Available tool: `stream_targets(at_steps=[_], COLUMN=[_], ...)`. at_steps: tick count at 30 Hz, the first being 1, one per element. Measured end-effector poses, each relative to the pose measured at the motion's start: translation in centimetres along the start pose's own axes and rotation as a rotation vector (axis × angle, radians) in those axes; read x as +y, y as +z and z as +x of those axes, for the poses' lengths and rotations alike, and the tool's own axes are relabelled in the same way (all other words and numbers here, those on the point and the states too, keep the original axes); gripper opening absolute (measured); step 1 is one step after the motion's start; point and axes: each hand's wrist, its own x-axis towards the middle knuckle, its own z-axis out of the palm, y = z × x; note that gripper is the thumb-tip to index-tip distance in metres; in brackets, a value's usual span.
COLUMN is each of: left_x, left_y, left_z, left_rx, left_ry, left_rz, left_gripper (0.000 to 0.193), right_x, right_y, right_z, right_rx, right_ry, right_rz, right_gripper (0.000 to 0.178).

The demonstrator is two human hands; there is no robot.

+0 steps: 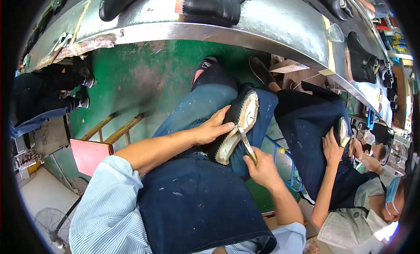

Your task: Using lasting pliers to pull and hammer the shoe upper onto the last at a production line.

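Observation:
A black boot [236,140] lies across my lap, sole side up. Its underside is pale, ringed by the jagged tan edge of the turned-in upper. My left hand [214,128] grips the boot from its left side, thumb pressed near the middle of the underside. In my right hand [261,167] is a flat silver tool with a yellowish handle [246,146]; its exact kind I cannot make out. The tool's far end meets the boot's edge close to my left thumb. My right fingers wrap round the handle, partly hiding it.
Ahead runs a metal-topped bench [153,31] bearing black boots [210,8] and a clear cup [334,33]. A pink-topped stool [89,155] stands at left, a fan [51,225] behind it. Close at right, a seated person [350,201] holds another shoe [341,130].

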Motion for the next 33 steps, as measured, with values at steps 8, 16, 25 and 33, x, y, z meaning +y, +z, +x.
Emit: stream_targets(at_steps=[8,16,25,33], left_x=[1.2,2.0,2.9,4.4], left_y=[-0.8,2.4,4.7,4.6], left_z=[2.2,1.2,0.3,0.5], left_rx=[-0.14,0.126,0.273,0.137], left_ry=[-0.014,-0.015,0.138,0.073], left_rz=[0.243,0.545,0.916,1.0], left_gripper=[0.107,0.102,0.075,0.058], right_x=[2.2,1.8,2.4,6.3], right_y=[3.1,-3.1,6.7,-0.4], right_z=[-1.9,-0.1,0.7,0.4], right_rx=[0.049,0.27,0.239,-0.388], right_ry=[0.169,-0.172,0.162,0.245], right_rz=[0.477,-0.35,0.744,1.349], right_gripper=[0.033,0.046,0.024,0.045])
